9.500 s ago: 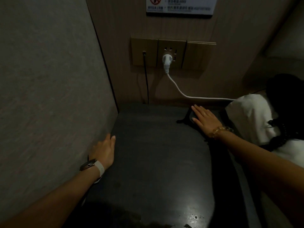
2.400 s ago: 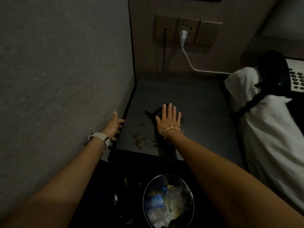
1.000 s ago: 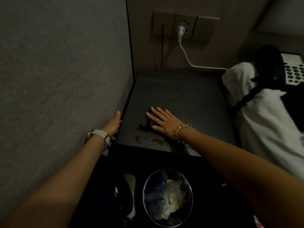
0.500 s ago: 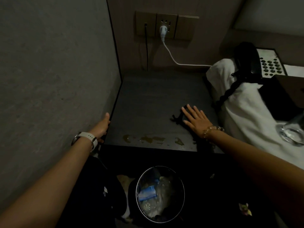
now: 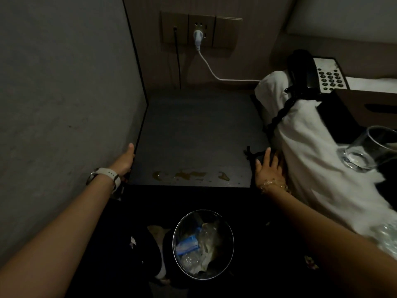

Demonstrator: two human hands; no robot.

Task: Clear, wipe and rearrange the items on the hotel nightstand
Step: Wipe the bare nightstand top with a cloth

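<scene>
Still wiping, by the look of it: your right hand (image 5: 269, 168) lay flat, fingers straight and spread, pressing a dark cloth (image 5: 252, 154) onto the nightstand (image 5: 193, 130) at its right front corner, hard against the white bedding (image 5: 305, 147). You gripped nothing; the palm simply bore down on the cloth, and only a ragged black edge of it showed past your fingertips, so its full shape was hard to make out in that dim light. What mattered for your next stroke was this: the amber spill (image 5: 190, 175) lay to the left of that hand, strung out in a row of patches along the front edge, its long axis running side to side. A pull leftward along that edge would probably have caught the whole line in one pass. Your left hand (image 5: 125, 160) was nearer the far end of the spill, but it held no cloth; it rested on the left front corner beside the grey wall (image 5: 64, 93), fingers loose. The right was the working hand. Below the front edge stood the bin (image 5: 203, 244), part full
</scene>
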